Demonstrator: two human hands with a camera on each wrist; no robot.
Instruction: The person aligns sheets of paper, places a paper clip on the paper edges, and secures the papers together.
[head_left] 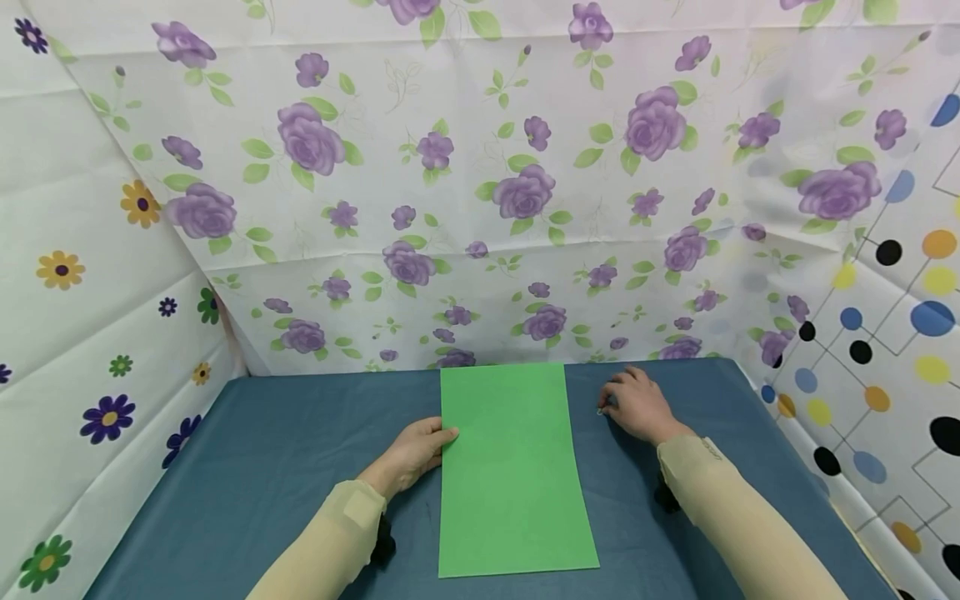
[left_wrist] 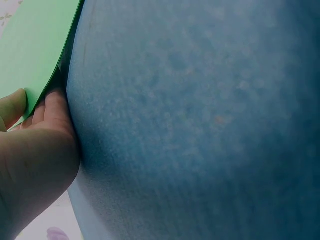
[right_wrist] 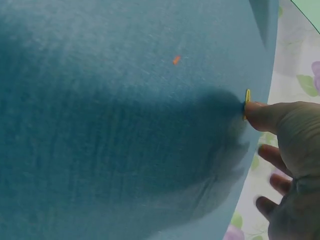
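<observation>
A green sheet of paper (head_left: 510, 475) lies lengthwise over the middle of the table. My left hand (head_left: 412, 454) pinches its left edge, thumb on top and fingers underneath. In the left wrist view, that hand (left_wrist: 37, 145) lifts the edge of the sheet (left_wrist: 37, 45) slightly off the cloth. To the right of the sheet, apart from it, my right hand (head_left: 637, 404) holds a small yellow paper clip (right_wrist: 247, 95) between thumb and forefinger. The other fingers of the right hand (right_wrist: 300, 150) are loosely bent; part of the clip is hidden behind the thumb.
A dark blue cloth (head_left: 300, 467) covers the table. Behind it hangs a white curtain (head_left: 465, 200) with purple flowers, and patterned sheets close off both sides. A tiny orange speck (right_wrist: 176, 59) lies on the cloth in the right wrist view.
</observation>
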